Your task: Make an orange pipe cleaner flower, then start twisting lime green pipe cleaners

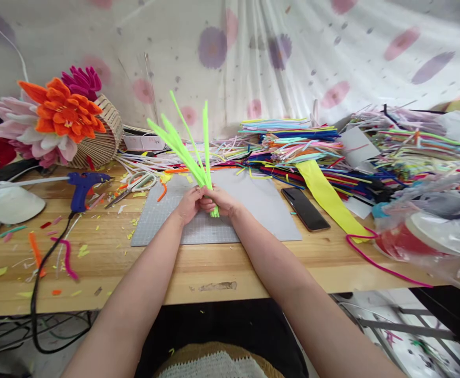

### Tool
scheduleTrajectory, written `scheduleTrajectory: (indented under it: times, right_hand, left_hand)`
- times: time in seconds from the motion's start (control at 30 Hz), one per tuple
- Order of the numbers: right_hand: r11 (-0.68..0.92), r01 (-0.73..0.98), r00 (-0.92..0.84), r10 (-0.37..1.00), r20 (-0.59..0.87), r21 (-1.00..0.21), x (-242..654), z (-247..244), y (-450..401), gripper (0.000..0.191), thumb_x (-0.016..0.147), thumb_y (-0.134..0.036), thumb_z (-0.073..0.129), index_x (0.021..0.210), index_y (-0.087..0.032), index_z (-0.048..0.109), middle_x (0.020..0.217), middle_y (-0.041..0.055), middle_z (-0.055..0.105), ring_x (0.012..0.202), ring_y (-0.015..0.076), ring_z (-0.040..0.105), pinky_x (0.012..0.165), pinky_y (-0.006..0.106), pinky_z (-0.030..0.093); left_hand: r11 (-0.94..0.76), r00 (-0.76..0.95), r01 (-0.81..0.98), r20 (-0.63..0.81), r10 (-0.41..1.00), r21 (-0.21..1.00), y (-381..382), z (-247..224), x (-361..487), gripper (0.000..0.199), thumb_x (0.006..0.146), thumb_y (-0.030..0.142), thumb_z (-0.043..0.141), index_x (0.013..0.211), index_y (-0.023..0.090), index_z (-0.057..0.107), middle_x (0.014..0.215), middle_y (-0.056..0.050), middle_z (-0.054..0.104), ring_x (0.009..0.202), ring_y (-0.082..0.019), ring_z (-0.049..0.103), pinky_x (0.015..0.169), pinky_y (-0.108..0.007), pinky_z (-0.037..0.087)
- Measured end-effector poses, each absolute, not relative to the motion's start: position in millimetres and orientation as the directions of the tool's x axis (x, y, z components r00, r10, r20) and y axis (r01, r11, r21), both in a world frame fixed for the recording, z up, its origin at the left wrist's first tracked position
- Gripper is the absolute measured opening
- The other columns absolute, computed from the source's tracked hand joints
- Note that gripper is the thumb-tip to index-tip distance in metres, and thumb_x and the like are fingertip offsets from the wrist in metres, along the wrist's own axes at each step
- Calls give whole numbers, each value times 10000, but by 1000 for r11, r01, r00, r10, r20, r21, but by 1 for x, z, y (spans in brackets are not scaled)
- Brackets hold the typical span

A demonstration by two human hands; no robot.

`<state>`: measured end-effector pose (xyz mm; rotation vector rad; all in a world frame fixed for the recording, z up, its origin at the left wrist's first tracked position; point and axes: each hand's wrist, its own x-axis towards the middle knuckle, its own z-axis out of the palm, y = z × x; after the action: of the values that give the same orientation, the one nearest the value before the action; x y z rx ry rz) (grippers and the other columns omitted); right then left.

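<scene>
Well, from where I stand, both hands are wrapped round a bundle of lime-green pipe cleaners (200, 168), the left hand (191, 206) and right hand (218, 200) pressed together near its lower end. The cut ends poke out below the grip, above a grey mat (263, 210), while the long tips fan up and away. As for print, the mat carries a fine grid; faint marks on a white box (143, 143) farther back are too blurred to read, as is any lettering on the blue glue gun (82, 191). Scissors (141, 182) lie left of the mat, and a dark-screened phone (306, 209) lies just right of it on the wooden surface (106, 257), near a yellow ribbon (328, 194) and stacked coloured stems (292, 149).
</scene>
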<state>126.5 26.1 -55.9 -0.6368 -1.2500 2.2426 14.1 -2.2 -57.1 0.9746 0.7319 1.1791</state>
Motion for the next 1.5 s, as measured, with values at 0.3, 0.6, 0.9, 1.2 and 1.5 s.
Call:
scheduleTrajectory:
  times: [0.3, 0.6, 0.9, 1.2, 1.5]
  right_hand:
    - [-419, -55, -771, 595, -228, -906, 149, -57, 35, 205, 675, -168, 687, 842, -103, 588, 769, 41, 660, 706, 107, 624, 664, 228, 526]
    - [-50, 314, -569, 789, -231, -948, 163, -49, 39, 266, 632, -280, 722, 820, -140, 596, 642, 4, 625, 510, 69, 561, 331, 124, 290]
    - [7, 242, -590, 795, -142, -970, 159, -59, 41, 270, 597, -214, 692, 797, -154, 520, 542, -57, 554, 450, 56, 502, 344, 143, 291]
    - [160, 255, -599, 800, -26, -954, 156, -56, 39, 365, 603, -401, 685, 816, -152, 523, 565, -70, 467, 477, 46, 395, 427, 182, 256]
    - [283, 170, -505, 848, 163, -944, 143, -56, 34, 346, 713, -500, 556, 778, -166, 496, 536, -80, 353, 497, 55, 311, 474, 194, 242]
  left_hand:
    - [81, -22, -423, -100, 995, 903, 5, -59, 4, 147, 784, 245, 530, 800, 106, 575, 684, -59, 658, 509, -117, 581, 512, -259, 490]
    - [-34, -176, -406, -41, 984, 913, 11, -68, -3, 163, 693, 183, 625, 816, 135, 529, 803, -66, 680, 859, -200, 647, 794, -393, 502]
    - [-8, -144, -358, -47, 988, 934, 11, -66, -4, 233, 611, 172, 677, 801, 137, 547, 789, -50, 668, 851, -208, 639, 761, -378, 509]
    - [7, -160, -296, -57, 985, 955, 10, -66, -3, 341, 549, 218, 715, 828, 157, 528, 707, -1, 627, 743, -183, 628, 689, -333, 501]
    - [-69, -226, -164, 31, 974, 984, 14, -73, -4, 374, 558, 248, 717, 870, 173, 522, 764, 9, 612, 757, -161, 604, 687, -283, 460]
